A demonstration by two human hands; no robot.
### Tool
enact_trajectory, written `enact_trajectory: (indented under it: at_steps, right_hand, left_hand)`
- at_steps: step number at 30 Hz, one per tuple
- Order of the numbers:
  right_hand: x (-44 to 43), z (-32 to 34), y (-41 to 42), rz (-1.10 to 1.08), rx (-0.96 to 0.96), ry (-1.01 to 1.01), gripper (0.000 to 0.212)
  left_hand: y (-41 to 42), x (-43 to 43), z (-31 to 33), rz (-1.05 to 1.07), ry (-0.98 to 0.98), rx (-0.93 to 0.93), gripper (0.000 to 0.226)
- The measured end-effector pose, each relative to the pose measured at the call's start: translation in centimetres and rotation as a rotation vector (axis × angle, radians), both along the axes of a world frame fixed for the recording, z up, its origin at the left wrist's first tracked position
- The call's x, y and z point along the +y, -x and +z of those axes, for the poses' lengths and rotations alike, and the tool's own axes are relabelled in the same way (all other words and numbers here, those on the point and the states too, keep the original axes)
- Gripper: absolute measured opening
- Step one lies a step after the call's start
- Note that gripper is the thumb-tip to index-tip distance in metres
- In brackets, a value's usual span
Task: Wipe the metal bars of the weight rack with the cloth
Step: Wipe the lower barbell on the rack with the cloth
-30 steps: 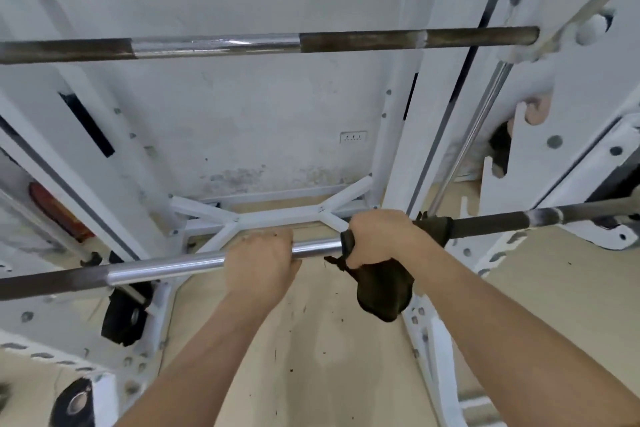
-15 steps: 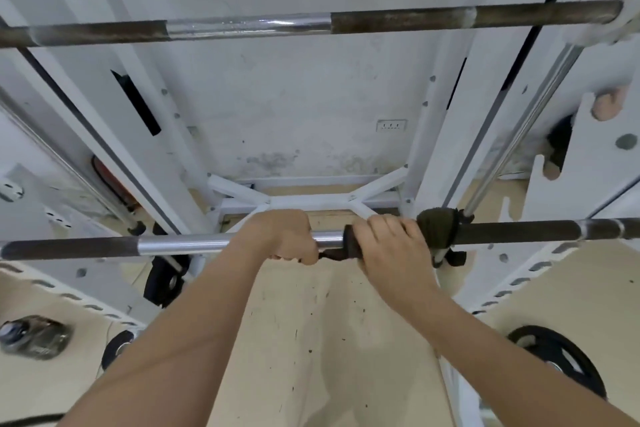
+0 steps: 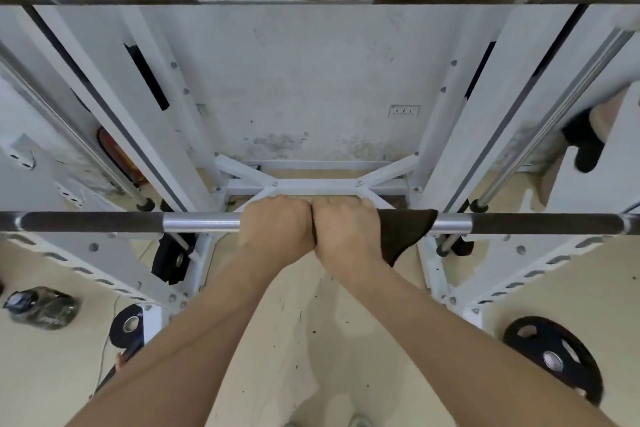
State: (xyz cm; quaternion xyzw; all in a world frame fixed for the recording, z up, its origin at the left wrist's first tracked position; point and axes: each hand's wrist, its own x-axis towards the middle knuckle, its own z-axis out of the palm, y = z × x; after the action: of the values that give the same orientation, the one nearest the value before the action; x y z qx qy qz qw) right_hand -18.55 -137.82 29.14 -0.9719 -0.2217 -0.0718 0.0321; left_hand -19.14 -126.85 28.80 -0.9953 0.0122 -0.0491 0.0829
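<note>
Rack: the white weight rack [image 3: 446,114] stood against a stained wall, over a pale floor with a loose plate [image 3: 554,357] at right.
Bar: I saw the lower bar [image 3: 201,221] running left to right across the rack's front, bare chrome either side of the hands.
Cloth: the dark cloth [image 3: 401,232] draped over the bar, touching my right hand's outer edge.
Right hand [image 3: 343,236]: closed around cloth and bar; nearer the unwiped right stretch.
Left hand [image 3: 277,229]: clenched on bare bar, touching the right.

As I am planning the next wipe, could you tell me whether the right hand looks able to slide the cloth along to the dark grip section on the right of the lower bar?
Probably yes: the right hand wraps the cloth round the lower bar, and only bare bar lies between them.
</note>
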Motion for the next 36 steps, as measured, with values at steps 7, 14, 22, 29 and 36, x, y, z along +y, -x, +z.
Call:
enact_trajectory:
  at_steps: [7, 14, 22, 29, 36]
  right_hand:
    - [-11.3, -0.3, -1.6, -0.156, -0.030, 0.233, 0.017]
    - [-0.8, 4.8, -4.4, 0.051, 0.872, 0.257, 0.020]
    - [-9.0, -1.7, -0.9, 0.105, -0.339, 0.042, 0.025]
    - [-14.0, -1.3, -1.6, -0.287, -0.190, 0.106, 0.022]
    - [-3.2, 4.6, -4.5, 0.003, 0.790, 0.167, 0.018]
  left_hand:
    - [-1.7, 0.5, 2.4, -0.023, 0.189, 0.422, 0.015]
    - [1.0, -0.3, 1.3, -0.020, 0.060, 0.061, 0.026]
    - [0.3, -0.2, 1.3, -0.016, 0.100, 0.145, 0.018]
    - [-0.7, 0.1, 2.2, -0.027, 0.128, 0.305, 0.009]
    - [-1.5, 0.3, 2.2, -0.031, 0.160, 0.399, 0.013]
